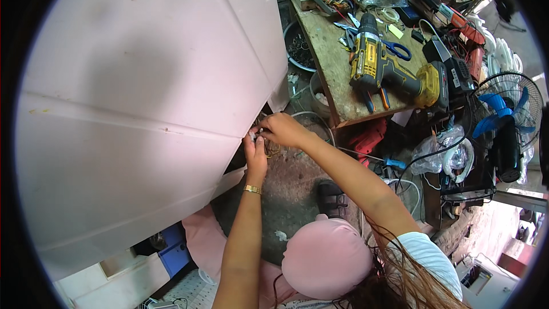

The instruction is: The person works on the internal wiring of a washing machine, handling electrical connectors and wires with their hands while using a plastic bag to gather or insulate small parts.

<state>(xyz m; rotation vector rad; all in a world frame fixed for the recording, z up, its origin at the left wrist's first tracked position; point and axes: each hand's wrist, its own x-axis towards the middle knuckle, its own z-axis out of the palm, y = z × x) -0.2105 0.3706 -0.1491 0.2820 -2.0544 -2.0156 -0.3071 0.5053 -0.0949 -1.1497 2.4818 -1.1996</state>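
A large white appliance panel fills the left side. At its right corner both my hands work close together. My left hand, with a gold wristwatch on the wrist, is closed around a small whitish piece. My right hand reaches over from the right with bent fingers pinched just above my left thumb. What those fingers grip is too small to make out. Thin wires, some yellowish, hang just under my right hand, near the dark opening beside the panel.
On the wooden workbench lie a yellow-and-black cordless drill, blue-handled scissors and loose tools. A blue-bladed fan stands to the right. Cables cross the floor, near my shoe and pink-clothed knee.
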